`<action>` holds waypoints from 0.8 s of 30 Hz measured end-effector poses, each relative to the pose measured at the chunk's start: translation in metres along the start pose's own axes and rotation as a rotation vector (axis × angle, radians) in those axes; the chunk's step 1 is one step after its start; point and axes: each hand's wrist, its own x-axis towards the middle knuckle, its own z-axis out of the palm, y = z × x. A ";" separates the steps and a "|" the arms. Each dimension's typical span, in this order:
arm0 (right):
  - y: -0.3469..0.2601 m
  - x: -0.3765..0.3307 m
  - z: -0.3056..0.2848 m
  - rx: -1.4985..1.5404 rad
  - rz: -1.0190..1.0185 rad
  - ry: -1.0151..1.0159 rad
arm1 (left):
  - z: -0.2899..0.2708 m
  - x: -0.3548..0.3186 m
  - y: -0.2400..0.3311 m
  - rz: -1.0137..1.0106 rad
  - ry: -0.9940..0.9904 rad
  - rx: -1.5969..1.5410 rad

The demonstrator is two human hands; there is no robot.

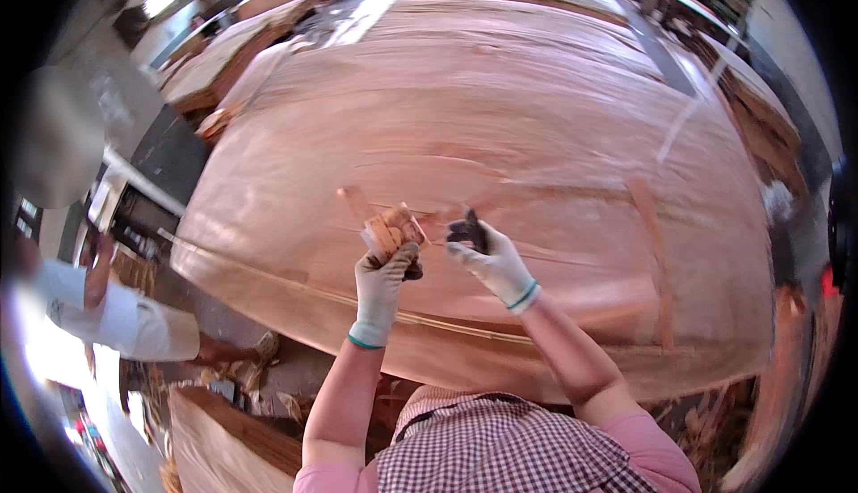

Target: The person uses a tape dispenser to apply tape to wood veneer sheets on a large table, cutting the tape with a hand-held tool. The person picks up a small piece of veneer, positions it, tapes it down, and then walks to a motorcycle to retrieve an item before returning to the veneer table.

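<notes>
My left hand [380,289], in a white glove with dark finger areas and a teal cuff, is closed around a small bundle of orange-brown wood veneer pieces [391,229]. The pieces stick up above the fingers. Just to the right is my right hand [493,261] in a matching glove, apart from the bundle. Its dark fingers are bent and its thumb points toward the bundle; nothing plain shows in it, though motion softens the detail. Both hands are above a broad stack of pinkish-brown veneer sheets [554,135]. A narrow veneer strip [355,202] shows beyond the bundle.
A longer strip [651,261] lies on the sheets at right. Other veneer stacks stand at far left [201,73], far right [751,104] and lower left [223,444]. A person [125,314] in light clothes stands at left. Scraps litter the floor.
</notes>
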 end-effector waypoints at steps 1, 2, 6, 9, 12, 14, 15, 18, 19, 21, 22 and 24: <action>-0.002 -0.005 -0.003 -0.033 0.017 0.022 | 0.013 -0.005 -0.006 0.027 -0.083 0.029; -0.004 -0.012 -0.007 -0.063 0.002 0.041 | 0.024 -0.011 -0.011 0.026 -0.146 0.065; -0.018 -0.046 -0.028 -0.033 0.032 0.262 | 0.059 -0.026 -0.029 -0.048 -0.416 0.097; -0.028 -0.082 -0.057 0.100 0.195 0.476 | 0.078 -0.033 -0.050 -0.156 -0.562 -0.027; -0.022 -0.112 -0.081 0.248 0.252 0.562 | 0.087 -0.039 -0.074 -0.341 -0.581 -0.219; -0.016 -0.134 -0.102 0.388 0.224 0.579 | 0.100 -0.046 -0.093 -0.417 -0.625 -0.266; -0.013 -0.146 -0.111 0.413 0.187 0.587 | 0.107 -0.050 -0.102 -0.457 -0.642 -0.280; -0.008 -0.173 -0.143 0.399 0.150 0.699 | 0.129 -0.062 -0.125 -0.501 -0.662 -0.222; -0.008 -0.179 -0.157 0.388 0.152 0.743 | 0.137 -0.066 -0.131 -0.525 -0.637 -0.188; -0.011 -0.193 -0.194 0.360 0.140 0.871 | 0.157 -0.077 -0.146 -0.545 -0.677 -0.156; -0.015 -0.200 -0.218 0.328 0.127 0.917 | 0.170 -0.083 -0.156 -0.552 -0.684 -0.134; -0.025 -0.208 -0.272 0.290 0.087 1.011 | 0.199 -0.091 -0.173 -0.578 -0.678 -0.119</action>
